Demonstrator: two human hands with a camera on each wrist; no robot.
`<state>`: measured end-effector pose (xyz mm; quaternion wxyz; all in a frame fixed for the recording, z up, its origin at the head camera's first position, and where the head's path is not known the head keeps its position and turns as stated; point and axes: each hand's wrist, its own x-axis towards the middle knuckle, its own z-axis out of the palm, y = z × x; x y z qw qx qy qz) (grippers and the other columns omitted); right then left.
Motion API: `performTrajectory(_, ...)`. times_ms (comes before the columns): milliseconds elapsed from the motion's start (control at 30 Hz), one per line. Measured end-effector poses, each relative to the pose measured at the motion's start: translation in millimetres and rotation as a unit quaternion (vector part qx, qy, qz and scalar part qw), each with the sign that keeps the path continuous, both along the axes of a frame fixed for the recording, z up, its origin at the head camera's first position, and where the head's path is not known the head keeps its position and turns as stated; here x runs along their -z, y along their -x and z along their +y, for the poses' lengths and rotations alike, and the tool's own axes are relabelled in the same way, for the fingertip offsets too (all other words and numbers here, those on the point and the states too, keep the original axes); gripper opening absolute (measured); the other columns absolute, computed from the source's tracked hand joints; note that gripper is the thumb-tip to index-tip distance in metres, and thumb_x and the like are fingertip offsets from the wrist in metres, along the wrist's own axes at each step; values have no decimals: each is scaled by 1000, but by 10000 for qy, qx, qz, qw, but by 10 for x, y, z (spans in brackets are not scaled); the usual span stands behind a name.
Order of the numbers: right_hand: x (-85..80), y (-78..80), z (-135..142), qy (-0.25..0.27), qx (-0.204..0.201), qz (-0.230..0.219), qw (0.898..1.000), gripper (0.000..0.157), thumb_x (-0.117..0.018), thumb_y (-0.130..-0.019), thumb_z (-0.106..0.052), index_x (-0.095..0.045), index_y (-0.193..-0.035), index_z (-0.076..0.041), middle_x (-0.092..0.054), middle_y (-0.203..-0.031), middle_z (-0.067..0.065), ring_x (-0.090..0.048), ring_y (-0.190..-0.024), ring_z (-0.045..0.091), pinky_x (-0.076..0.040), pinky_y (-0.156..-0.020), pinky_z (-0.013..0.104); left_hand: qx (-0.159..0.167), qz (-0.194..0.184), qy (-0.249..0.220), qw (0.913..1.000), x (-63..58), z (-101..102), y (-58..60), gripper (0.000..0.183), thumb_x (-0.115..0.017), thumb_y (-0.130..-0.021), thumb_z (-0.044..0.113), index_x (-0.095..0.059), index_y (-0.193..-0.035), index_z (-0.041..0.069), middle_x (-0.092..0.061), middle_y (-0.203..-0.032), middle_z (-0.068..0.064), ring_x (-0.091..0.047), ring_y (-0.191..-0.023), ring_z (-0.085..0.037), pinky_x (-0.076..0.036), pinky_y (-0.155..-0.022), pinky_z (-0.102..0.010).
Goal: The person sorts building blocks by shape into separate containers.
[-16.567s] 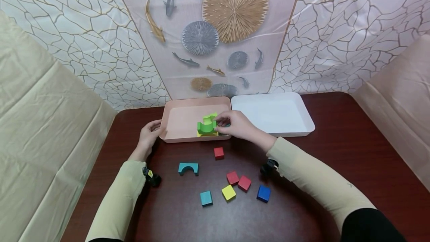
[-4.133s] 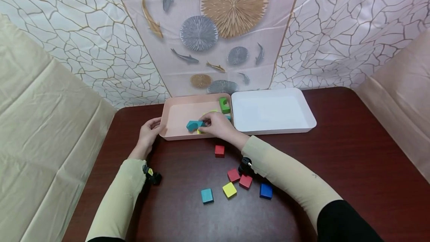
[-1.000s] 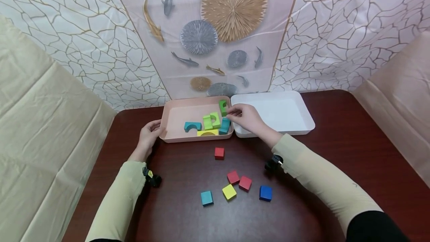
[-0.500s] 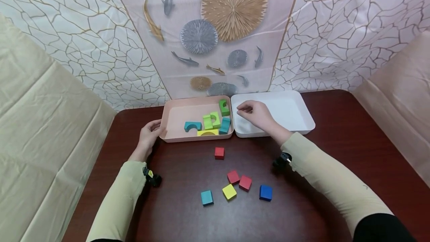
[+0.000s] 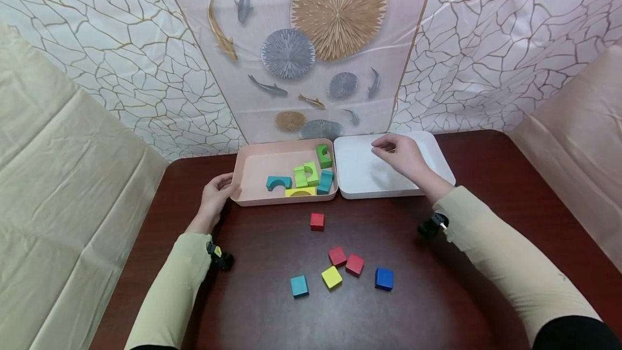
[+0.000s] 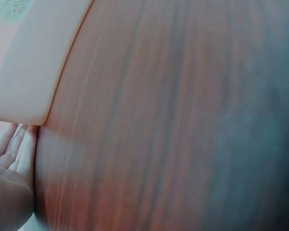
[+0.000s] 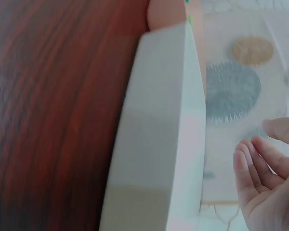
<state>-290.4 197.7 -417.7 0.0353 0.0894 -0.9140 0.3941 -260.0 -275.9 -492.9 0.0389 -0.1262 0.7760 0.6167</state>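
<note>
My left hand (image 5: 215,197) rests against the left end of the pink tray (image 5: 257,153), its fingers fairly straight in the left wrist view. Inside that tray lie a teal arch block (image 5: 278,181), light green blocks (image 5: 300,176), a yellow block (image 5: 301,192), a second teal block (image 5: 325,181) and a green arch block (image 5: 324,162). Above the white tray (image 5: 352,177) hovers my right hand (image 5: 402,156). Its fingers are loosely bent with a gap to the thumb, and it holds nothing in the right wrist view.
On the dark table in front of the trays sit red cubes (image 5: 317,222), a yellow cube (image 5: 332,278), a teal cube (image 5: 299,286) and a blue cube (image 5: 384,279). A patterned cloth (image 5: 340,91) hangs behind the trays.
The teal arch block was carried from the table into the pink tray and let go. Since then my right hand has moved right, over the white tray. My left hand has stayed put.
</note>
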Motion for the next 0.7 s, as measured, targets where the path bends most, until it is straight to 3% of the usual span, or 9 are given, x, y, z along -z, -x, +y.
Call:
performTrajectory(400,-102,-28,428,-233,334,148,9991,29,-68,-105,-22,-75,-124,-1,-75,-123,23,-70,-111,38,-52,-83,33,27,-46,5,10000,-5,-6,11,57,-62,-108,17,-45,-160,3,-48,-163,-21,-48,-149,-32,-46,-85,-4)
performTrajectory(700,-111,-67,734,-354,558,201,9976,33,-66,-106,-24,-73,-127,0,-73,-126,27,-68,-114,41,-51,-86,38,196,-139,48,9997,-293,89,-139,56,-60,-107,11,-43,-159,-4,-44,-163,-28,-46,-149,-37,-47,-85,-8)
